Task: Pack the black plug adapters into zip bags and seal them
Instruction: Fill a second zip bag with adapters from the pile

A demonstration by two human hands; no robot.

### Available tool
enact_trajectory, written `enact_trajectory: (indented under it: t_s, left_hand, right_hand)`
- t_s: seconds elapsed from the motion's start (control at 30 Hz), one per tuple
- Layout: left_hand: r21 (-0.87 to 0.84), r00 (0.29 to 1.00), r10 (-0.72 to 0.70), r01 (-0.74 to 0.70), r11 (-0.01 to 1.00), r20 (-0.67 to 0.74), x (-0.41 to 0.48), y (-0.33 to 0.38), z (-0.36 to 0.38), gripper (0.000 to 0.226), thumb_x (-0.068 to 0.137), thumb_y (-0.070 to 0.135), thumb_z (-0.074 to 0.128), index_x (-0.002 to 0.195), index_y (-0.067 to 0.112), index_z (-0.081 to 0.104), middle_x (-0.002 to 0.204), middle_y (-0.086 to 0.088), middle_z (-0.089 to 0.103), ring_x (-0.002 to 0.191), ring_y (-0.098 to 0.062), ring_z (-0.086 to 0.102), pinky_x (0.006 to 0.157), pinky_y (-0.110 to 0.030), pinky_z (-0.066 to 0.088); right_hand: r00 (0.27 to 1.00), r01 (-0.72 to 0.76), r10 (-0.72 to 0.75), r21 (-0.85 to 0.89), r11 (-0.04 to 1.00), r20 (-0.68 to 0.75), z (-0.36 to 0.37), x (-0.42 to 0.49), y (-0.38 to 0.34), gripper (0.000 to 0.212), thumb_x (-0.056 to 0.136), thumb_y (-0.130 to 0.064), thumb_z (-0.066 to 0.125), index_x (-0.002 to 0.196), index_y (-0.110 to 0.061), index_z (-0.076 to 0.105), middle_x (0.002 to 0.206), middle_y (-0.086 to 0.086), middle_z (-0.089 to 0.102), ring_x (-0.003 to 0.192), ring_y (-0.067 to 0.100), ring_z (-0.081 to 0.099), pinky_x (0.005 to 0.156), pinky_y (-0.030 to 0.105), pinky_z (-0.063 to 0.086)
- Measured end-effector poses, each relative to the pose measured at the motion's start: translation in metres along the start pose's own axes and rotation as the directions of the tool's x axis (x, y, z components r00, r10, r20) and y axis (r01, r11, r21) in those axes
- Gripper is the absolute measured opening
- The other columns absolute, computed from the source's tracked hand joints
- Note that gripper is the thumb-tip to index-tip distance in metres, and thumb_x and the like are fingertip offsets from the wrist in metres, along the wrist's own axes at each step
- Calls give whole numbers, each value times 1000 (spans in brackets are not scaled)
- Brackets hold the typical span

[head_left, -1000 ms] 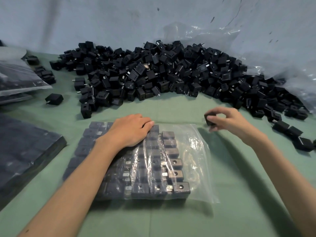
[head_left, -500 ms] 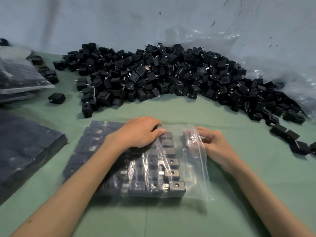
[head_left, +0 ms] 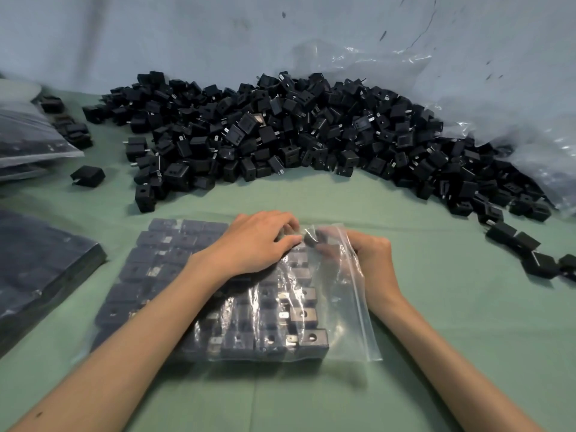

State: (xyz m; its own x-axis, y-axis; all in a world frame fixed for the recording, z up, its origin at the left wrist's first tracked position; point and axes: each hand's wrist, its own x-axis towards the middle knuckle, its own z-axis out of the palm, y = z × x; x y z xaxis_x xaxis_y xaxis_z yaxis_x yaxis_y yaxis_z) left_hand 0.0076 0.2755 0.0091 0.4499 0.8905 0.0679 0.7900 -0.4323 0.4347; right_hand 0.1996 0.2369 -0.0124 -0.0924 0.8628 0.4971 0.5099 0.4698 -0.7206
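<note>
Centre of frame: a clear zip bag point(head_left: 343, 322) lies flat on the green-covered desk point(head_left: 452, 322), its mouth toward the right. It is packed with packed adapters point(head_left: 308, 338), black plug adapters in neat rows. The left hand point(head_left: 252, 244) rests palm down on the bag's far end, fingertips bent and pressing the film. The right hand point(head_left: 371, 257) is at the bag's mouth just beside the left, its fingers blurred behind the plastic. A dark blurred adapter point(head_left: 311, 240) sits between the two hands; whether the right hand grips it cannot be told. Upper half: a large heap of loose adapters point(head_left: 280, 135) against the wall, spilling from a clear plastic sheet point(head_left: 514, 135) at upper right. Left edge: filled bags point(head_left: 31, 135), a dark stack point(head_left: 40, 269) below them, and one stray adapter point(head_left: 88, 176) lying apart.
</note>
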Motion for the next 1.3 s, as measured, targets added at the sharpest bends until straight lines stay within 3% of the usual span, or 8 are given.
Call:
enact_trajectory:
  t_s: [0.13,0.3,0.5,0.83,0.93,1.07,1.17,1.3]
  left_hand:
    - [-18,1000,-19,19,1000,3,0,0,-1,30,95,46,47,120,32,55,114,17,61,104,-5,55,98,-39,39]
    - [-4,1000,-15,15,1000,5,0,1,0,34,96,44,46,127,32,53,121,17,58,110,-4,52,99,-36,36]
    - [-18,1000,12,-12,1000,11,-2,3,-2,37,96,43,48,131,33,51,127,17,56,115,-3,49,102,-38,35]
    - [-162,996,-66,55,985,-64,-4,3,-3,47,84,46,65,124,28,50,119,15,52,106,-3,51,95,-30,42]
    - [-162,993,-101,92,983,-53,-3,4,-3,47,80,50,66,121,32,52,116,18,51,104,-2,51,95,-31,43]
    - [-179,992,-117,108,978,-39,-2,3,-3,36,80,50,67,111,39,54,111,20,56,104,-5,53,97,-37,45]
    - [-191,993,-107,95,977,-54,-3,2,-2,36,82,47,68,115,40,58,112,21,59,108,-5,54,98,-36,43]
    - [-181,996,-58,45,982,-65,-4,4,-3,47,86,39,67,130,31,55,125,17,58,111,-3,50,101,-32,39]
  right_hand:
    - [996,88,-91,-136,987,-17,6,4,-2,24,78,-19,76,100,-28,74,78,-7,74,63,3,66,58,26,55]
    - [993,112,-118,-160,981,-28,12,1,0,18,82,-21,73,100,-19,74,80,-5,73,67,4,66,60,15,51]
    - [995,102,-101,-195,976,13,12,-2,3,33,85,-39,56,100,-14,71,78,5,69,64,18,65,54,39,56]
    - [978,183,-201,-247,952,-51,19,-1,-3,19,81,-11,73,92,3,67,82,11,60,62,21,60,52,37,52]
    - [989,127,-138,-197,972,-46,19,2,-3,15,78,-9,75,89,-2,68,81,9,63,67,20,62,57,38,52]
    - [999,31,-36,-176,984,-28,21,0,0,10,82,-12,72,84,-19,65,71,-5,61,61,4,58,53,24,48]
    - [999,-40,33,-230,972,-37,26,-1,-3,5,88,-17,67,87,-13,63,72,-3,61,60,7,57,54,26,48]
    - [962,-241,251,98,965,-105,25,6,-17,9,82,-19,68,83,-27,66,71,-9,66,62,4,61,57,22,51]
